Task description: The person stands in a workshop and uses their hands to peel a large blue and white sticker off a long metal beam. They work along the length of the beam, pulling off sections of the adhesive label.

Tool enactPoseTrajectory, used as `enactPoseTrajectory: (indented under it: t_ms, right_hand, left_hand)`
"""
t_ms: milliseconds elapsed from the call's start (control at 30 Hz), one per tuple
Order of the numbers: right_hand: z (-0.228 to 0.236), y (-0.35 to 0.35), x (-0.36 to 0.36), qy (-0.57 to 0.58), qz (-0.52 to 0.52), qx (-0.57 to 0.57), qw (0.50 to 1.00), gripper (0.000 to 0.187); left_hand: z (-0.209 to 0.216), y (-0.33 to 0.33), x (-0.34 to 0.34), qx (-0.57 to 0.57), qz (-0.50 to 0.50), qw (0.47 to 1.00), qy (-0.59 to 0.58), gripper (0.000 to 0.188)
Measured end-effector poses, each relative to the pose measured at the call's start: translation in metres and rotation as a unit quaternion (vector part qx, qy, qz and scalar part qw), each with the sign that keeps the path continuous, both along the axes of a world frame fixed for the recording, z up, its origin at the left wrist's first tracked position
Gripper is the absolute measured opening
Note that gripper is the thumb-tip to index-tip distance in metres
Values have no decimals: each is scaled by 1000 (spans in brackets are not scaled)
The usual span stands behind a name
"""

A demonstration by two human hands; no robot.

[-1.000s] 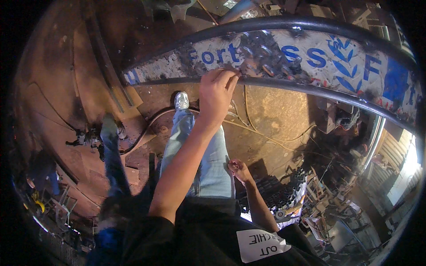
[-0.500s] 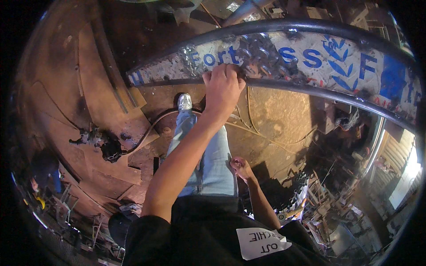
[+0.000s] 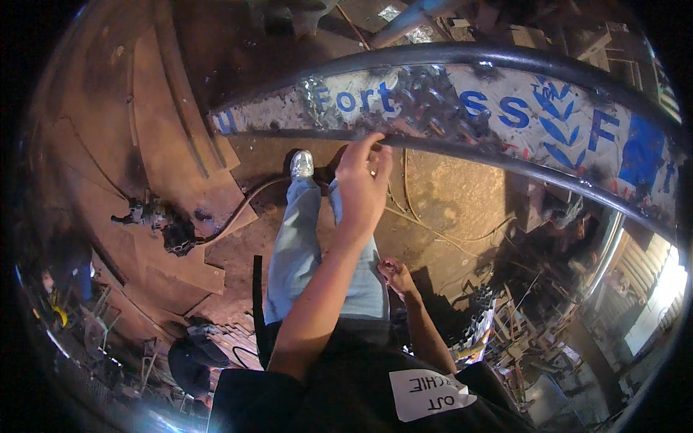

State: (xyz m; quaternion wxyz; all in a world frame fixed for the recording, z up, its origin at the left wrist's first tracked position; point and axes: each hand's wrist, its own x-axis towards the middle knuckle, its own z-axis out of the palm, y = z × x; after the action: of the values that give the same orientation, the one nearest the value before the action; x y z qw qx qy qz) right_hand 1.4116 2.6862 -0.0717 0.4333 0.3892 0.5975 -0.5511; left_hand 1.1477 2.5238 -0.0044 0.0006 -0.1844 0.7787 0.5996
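A long curved metal frame (image 3: pixel 498 54) crosses the upper part of the view, made of dark round tube. Between its two tubes is a scuffed white panel (image 3: pixel 346 94) with blue lettering and leaf shapes; its middle has dark, raised-pattern patches. My left hand (image 3: pixel 359 189) reaches up to the frame's lower tube (image 3: pixel 462 151), with fingertips at its edge and a gap between finger and thumb. Beside my thigh, my right hand (image 3: pixel 396 277) is curled closed; whatever may be in it is hidden.
Brown metal sheets (image 3: pixel 184 148) lie on the floor at left, with a dark tool or clamp (image 3: pixel 148 214) on them. A hose (image 3: pixel 242 209) runs from there past my feet. Thin cables (image 3: pixel 440 227) cross the floor ahead. Scrap metal (image 3: pixel 523 317) is piled at right.
My left hand has come down from the panel's face to the lower tube, its fingers less spread over the panel. The right hand stays beside my thigh.
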Motion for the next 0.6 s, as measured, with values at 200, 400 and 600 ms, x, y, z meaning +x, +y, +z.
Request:
enactPoseTrajectory:
  t_ms: [200,400,600]
  right_hand:
    - [-7,17,-2,14,41,14,999,17]
    - [-8,36,-13,87,130,13,988,16]
    - [-17,52,-21,86,120,11,989,13]
  left_hand:
    - [-1,26,-4,-46,68,995,52,25]
    - [2,30,-9,-60,82,994,39,22]
    - [2,36,-13,-62,112,991,35,17]
